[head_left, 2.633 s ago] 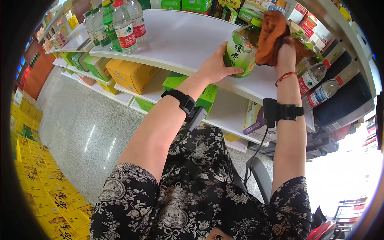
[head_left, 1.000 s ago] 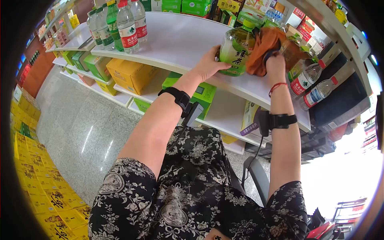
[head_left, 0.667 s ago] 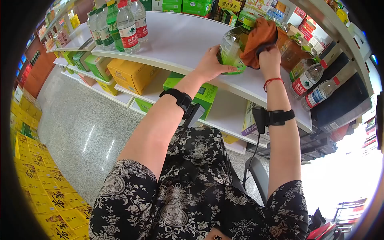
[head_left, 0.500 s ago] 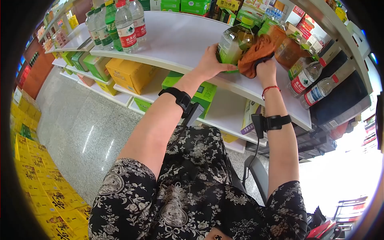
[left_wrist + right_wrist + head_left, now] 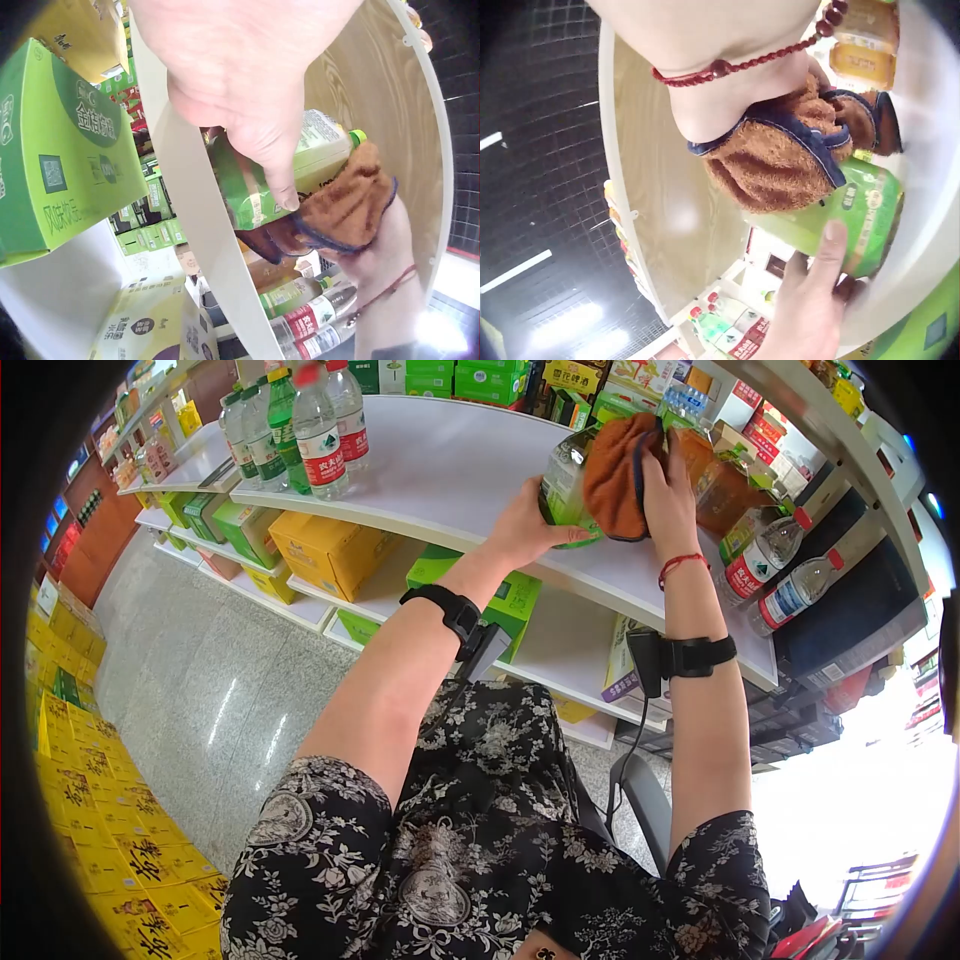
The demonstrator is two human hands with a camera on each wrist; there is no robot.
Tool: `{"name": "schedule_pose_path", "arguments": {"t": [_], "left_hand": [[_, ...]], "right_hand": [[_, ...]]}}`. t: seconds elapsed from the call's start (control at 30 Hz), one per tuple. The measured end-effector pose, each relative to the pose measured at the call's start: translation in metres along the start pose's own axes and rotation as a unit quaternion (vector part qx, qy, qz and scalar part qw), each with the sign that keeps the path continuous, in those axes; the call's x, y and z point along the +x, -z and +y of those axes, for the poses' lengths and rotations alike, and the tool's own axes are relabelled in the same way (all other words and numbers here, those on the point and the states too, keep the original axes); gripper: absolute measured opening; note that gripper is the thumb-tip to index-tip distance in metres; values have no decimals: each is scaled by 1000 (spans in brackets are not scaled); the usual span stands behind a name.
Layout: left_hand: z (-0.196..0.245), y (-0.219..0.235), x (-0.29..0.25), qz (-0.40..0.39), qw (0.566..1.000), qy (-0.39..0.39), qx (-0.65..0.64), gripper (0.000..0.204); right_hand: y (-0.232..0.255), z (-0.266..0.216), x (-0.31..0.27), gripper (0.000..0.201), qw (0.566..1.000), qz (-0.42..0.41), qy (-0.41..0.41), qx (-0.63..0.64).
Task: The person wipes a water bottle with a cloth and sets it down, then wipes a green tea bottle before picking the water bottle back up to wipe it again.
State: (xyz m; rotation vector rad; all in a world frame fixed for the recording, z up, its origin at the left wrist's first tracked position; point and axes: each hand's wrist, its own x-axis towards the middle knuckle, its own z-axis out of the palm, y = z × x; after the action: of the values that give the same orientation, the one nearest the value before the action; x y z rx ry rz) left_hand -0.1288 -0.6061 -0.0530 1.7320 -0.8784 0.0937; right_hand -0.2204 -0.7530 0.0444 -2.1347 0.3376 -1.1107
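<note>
A large green tea bottle (image 5: 565, 485) with a green label stands on the white shelf (image 5: 450, 455), partly covered by a brown cloth (image 5: 615, 480). My left hand (image 5: 525, 525) grips the bottle low on its left side, thumb across the front. My right hand (image 5: 672, 500) holds the cloth, edged in dark blue, against the bottle's right side. In the left wrist view the bottle's green cap (image 5: 358, 136) shows above the cloth. The right wrist view shows the cloth (image 5: 772, 161) bunched under the palm, with the left thumb on the bottle's label (image 5: 862, 214).
Several water bottles (image 5: 322, 455) stand at the shelf's left. To the right are brown tea bottles (image 5: 728, 495) and two red-capped water bottles (image 5: 765, 560). Boxes, among them a yellow carton (image 5: 325, 550) and a green box (image 5: 510, 595), fill the lower shelves. An upper shelf edge (image 5: 850, 450) curves overhead.
The cloth has moved over the bottle's side, down and up again, and now lies higher, spread across its front right. The left hand keeps its grip while the bottle has turned and tilted slightly.
</note>
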Motion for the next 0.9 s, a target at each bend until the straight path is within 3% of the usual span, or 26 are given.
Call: {"name": "schedule_pose_path", "arguments": {"t": [0.07, 0.13, 0.3, 0.4, 0.5, 0.57, 0.63, 0.7, 0.83, 0.9], "left_hand": [[-1, 0, 0, -9, 1000, 6, -29, 99], [-3, 0, 2, -20, 999, 17, -47, 99], [-4, 0, 2, -17, 999, -2, -36, 96], [-3, 3, 3, -35, 999, 14, -25, 91], [-15, 1, 7, -24, 999, -18, -29, 88], [-18, 2, 7, -31, 992, -21, -119, 87], [-22, 2, 9, -27, 991, -12, -132, 87], [-19, 2, 7, -26, 989, 0, -145, 86], [1, 10, 0, -42, 995, 17, -83, 85], [-1, 5, -1, -50, 996, 29, -67, 86]], "right_hand": [[-5, -4, -2, 63, 1000, -4, 15, -17], [-14, 5, -7, 66, 976, 6, 135, -174], [-13, 25, -17, 64, 985, -12, 119, -124], [-18, 50, -29, 59, 994, -17, 75, -73], [-22, 78, -44, 53, 995, -41, 24, -83], [-20, 82, -51, 49, 991, -92, -17, -99], [-15, 77, -42, 46, 991, -88, -21, -101], [-6, 67, -27, 44, 976, -178, -122, -20], [4, 36, -3, 42, 991, -103, -68, -61], [4, 26, 7, 44, 998, -33, 36, -50]]}}
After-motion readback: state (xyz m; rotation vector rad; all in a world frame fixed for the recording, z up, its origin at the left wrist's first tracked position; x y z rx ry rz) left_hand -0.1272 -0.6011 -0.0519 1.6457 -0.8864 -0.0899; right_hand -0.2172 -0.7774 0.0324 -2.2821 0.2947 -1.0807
